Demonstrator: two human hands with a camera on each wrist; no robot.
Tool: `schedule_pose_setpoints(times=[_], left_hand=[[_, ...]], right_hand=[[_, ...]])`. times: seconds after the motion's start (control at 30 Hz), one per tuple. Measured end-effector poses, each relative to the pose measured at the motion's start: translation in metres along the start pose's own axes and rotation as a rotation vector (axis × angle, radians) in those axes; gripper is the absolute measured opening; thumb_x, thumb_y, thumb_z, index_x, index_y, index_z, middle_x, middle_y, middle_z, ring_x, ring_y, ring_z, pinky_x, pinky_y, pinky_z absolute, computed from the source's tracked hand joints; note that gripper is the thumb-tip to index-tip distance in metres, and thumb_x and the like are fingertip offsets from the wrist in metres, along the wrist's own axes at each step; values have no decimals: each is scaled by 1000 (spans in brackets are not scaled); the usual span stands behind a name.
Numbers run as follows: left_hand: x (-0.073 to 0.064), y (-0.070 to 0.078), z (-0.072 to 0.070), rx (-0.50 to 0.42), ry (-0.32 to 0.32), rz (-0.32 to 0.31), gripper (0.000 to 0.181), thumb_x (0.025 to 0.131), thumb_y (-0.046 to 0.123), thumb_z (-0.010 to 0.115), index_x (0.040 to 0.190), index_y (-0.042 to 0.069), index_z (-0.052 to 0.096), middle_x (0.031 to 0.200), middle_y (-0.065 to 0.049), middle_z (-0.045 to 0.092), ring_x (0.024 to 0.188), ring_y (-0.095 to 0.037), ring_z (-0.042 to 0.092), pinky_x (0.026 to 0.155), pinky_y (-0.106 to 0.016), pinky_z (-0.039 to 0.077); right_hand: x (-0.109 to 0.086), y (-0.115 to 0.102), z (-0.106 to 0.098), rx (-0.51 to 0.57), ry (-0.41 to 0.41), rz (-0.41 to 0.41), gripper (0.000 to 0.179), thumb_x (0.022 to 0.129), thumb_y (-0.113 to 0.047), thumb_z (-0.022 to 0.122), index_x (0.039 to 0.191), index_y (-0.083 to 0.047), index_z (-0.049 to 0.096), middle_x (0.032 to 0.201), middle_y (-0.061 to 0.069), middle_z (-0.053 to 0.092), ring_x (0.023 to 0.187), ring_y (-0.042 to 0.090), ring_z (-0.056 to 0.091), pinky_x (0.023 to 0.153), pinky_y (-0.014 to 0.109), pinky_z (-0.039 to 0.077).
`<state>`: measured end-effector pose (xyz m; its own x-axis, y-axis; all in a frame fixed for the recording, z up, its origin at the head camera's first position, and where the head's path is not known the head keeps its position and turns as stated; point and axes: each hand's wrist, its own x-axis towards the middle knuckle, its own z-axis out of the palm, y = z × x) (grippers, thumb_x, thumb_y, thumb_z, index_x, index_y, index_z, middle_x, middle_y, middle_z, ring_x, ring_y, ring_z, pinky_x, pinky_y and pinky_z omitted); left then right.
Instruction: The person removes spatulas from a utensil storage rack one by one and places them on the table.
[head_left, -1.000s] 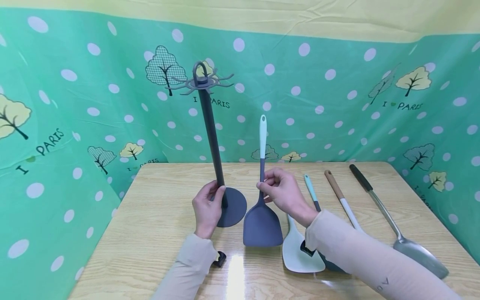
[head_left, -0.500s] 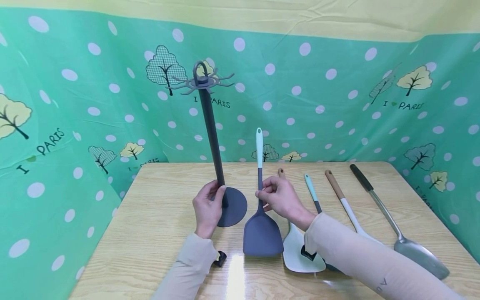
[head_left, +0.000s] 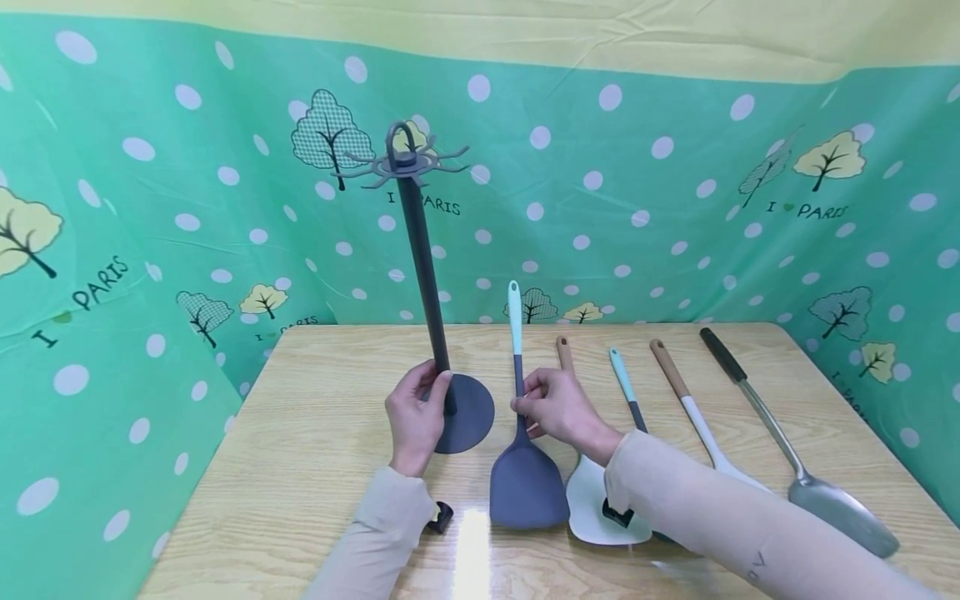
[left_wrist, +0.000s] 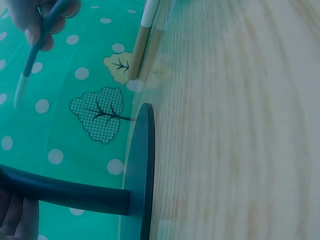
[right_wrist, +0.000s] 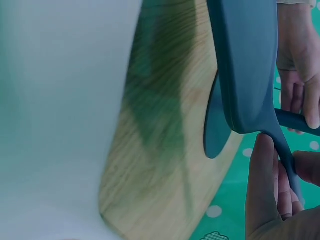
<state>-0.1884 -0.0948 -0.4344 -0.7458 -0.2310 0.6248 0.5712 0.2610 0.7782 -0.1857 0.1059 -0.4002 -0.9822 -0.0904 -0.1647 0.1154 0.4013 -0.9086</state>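
Note:
In the head view a black utensil stand [head_left: 423,275] with a ring of hooks on top rises from its round base [head_left: 474,408]. My left hand [head_left: 418,417] grips its pole low down, just above the base. To the right, my right hand [head_left: 558,408] pinches the shaft of a spatula [head_left: 528,492] with a dark grey blade and a mint handle end. Its blade hangs downward, handle up, and in the right wrist view the blade [right_wrist: 247,65] stands off the table over a shadow. My right fingers partly cover the shaft.
Right of the spatula lie a white spatula [head_left: 592,500] with a brown handle, a mint-handled utensil [head_left: 622,375], another brown-and-white utensil [head_left: 693,417] and a steel spatula [head_left: 840,512]. My right sleeve hides parts of them. A green dotted cloth [head_left: 637,167] hangs behind the wooden table [head_left: 300,467].
My right hand has lowered the spatula and drawn it slightly toward me, so its handle tip stands lower. The left hand and the stand have stayed in place.

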Motion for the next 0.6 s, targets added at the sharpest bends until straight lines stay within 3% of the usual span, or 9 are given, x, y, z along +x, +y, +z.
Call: schedule_pose_setpoints(times=[0.4,0.6], left_hand=[[0,2,0,1,-4,5,17,85,-7,67,101,-10,67,89,-23,68,79,-34,67,74,-51,54],[0,2,0,10,-5,1,17,85,-6,67,102,-9,67,89,-22,68,80,-33,66,74,-43,56]], right_hand=[[5,7,3,-1,-13,22,12,86,-3,68,92,0,58,78,14,63,59,23,66,54,35,57],[7,10,5,-18,-29,44,14,85,-4,69,91,0,57,78,15,62,60,24,66,57,38,58]])
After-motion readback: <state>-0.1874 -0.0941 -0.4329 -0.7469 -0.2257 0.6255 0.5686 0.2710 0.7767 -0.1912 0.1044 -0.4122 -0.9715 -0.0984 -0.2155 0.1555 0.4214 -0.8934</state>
